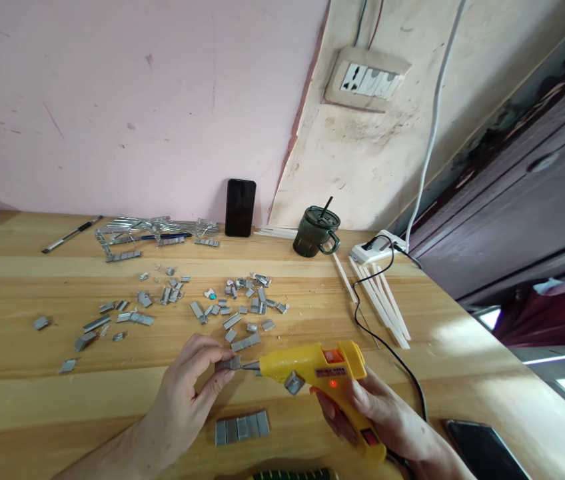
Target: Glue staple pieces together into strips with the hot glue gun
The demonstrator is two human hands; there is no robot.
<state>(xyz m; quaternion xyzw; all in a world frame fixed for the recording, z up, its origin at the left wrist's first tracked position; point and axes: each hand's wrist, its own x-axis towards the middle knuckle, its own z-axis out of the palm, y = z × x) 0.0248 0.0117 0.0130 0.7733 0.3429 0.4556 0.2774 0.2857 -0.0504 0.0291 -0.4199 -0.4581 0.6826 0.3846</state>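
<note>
In my right hand (pixel 387 413) is a yellow hot glue gun (pixel 292 359), with my fingers wrapped round its handle and a small red light lit on its side. Its nozzle points left. My left hand (pixel 187 387) pinches a small grey metal piece (pixel 228 364) between thumb and fingers, right at the nozzle tip; whether they touch I cannot tell. A small grey metal block (pixel 293 383) shows against the gun's lower side. Below, a row of grey metal pieces (pixel 241 428) lies side by side on the wooden table (pixel 127 393).
Loose grey pieces (pixel 225 310) are scattered mid-table. Behind them stand thin metal structures (pixel 157 233), a phone (pixel 240 208) and a dark mug (pixel 315 232). White glue sticks (pixel 382 303) lie near a power strip (pixel 377 247). The gun's black cord (pixel 392 347) crosses the right side, near another phone (pixel 485 448).
</note>
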